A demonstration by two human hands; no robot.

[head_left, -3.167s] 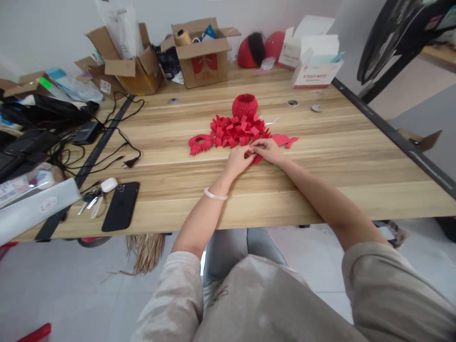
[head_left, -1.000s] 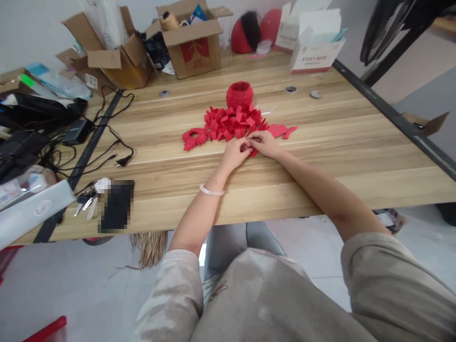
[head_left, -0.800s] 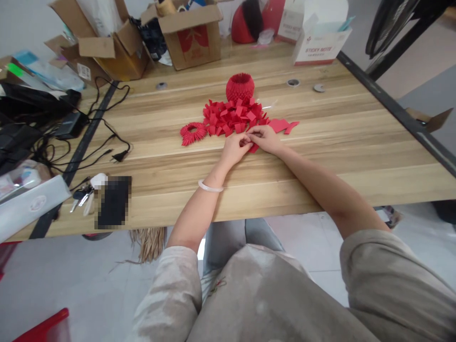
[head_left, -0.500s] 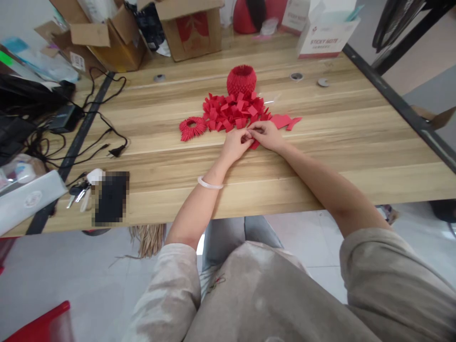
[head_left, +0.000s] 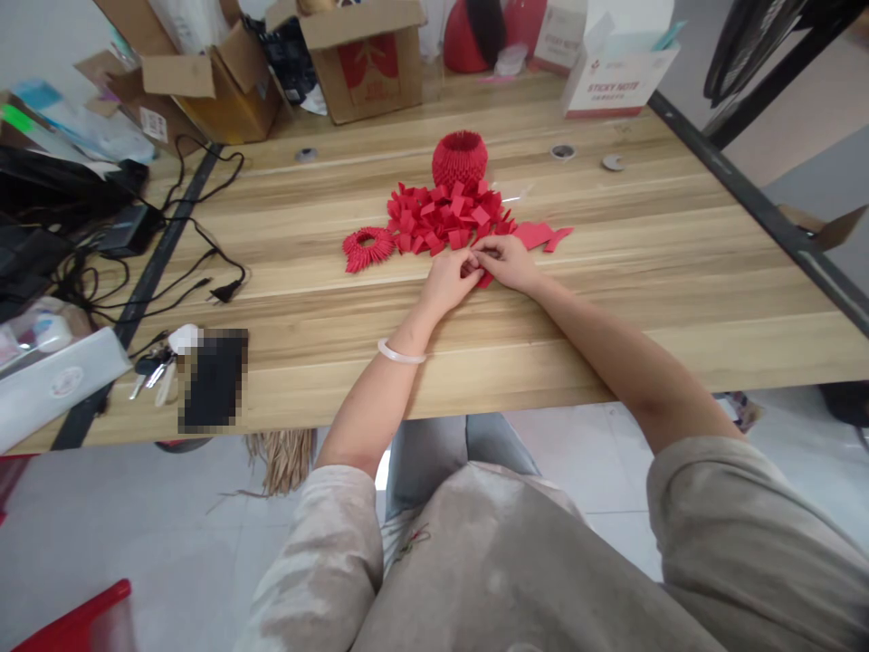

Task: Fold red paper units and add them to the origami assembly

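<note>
Paper in red folded pieces lies in a loose heap [head_left: 441,219] on our wooden table [head_left: 584,330], just beyond our two hands. Our left hand [head_left: 449,276] and right hand [head_left: 508,261] meet at the near edge of that heap, fingers curled in and fingertips drawn close together. A red slip [head_left: 485,282] shows right beneath them, partly covered; we cannot tell whether either hand pinches it or whether it lies on the wood.

Just behind the heap stands a round red bowl [head_left: 460,163] built of folded paper, its opening facing up. A spiky red ring [head_left: 367,248] lies flat beside the heap, to our left, and flat red sheets [head_left: 533,235] lie near our right hand, with a narrow strip [head_left: 558,239] at their far end. We wear a pale bangle [head_left: 400,353] on our left wrist. Well apart, toward the left, lie keys [head_left: 157,369] and a black plug [head_left: 225,291].
</note>
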